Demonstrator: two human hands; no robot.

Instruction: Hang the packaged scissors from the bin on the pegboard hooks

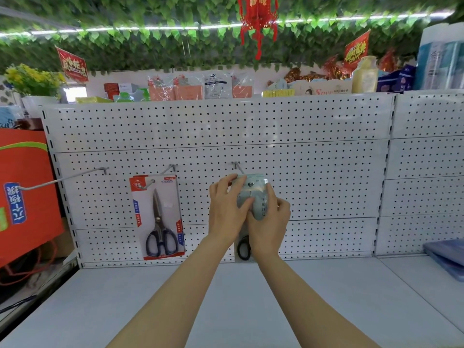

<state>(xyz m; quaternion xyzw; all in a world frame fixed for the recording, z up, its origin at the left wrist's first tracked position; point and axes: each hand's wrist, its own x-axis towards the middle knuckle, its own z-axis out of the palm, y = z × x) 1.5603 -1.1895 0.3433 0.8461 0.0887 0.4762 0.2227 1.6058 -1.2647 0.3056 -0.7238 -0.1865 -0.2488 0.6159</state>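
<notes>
Head view: both hands up at the pegboard (301, 121), working one scissors pack (253, 194) onto the right hook (237, 167). Left hand (227, 209) pinches the pack's top left corner and face; right hand (270, 219) wraps the right edge and lower part. Both closed on the pack. Pack's back faces the camera, top edge just below the hook base, a black scissor handle (244, 247) showing under the wrists. Whether the hang hole is already over the hook tip can't be told, fingers cover it.

Step, judged: threading the hole onto the hook. To do it well, keep the pack flat and level, line the hole with the hook tip, slide it straight back toward the board, release only when it hangs free.

Around: a hung pack (158, 217) on the middle hook (173, 168), blades up, handles down. Left hook (62, 180) long, bare. The hung pack sits near the left forearm, so a wide elbow could knock it. White shelf (175, 310) below. Blue trays (447, 257) at right, red box (25, 192) at left, well apart. Bin not in view.
</notes>
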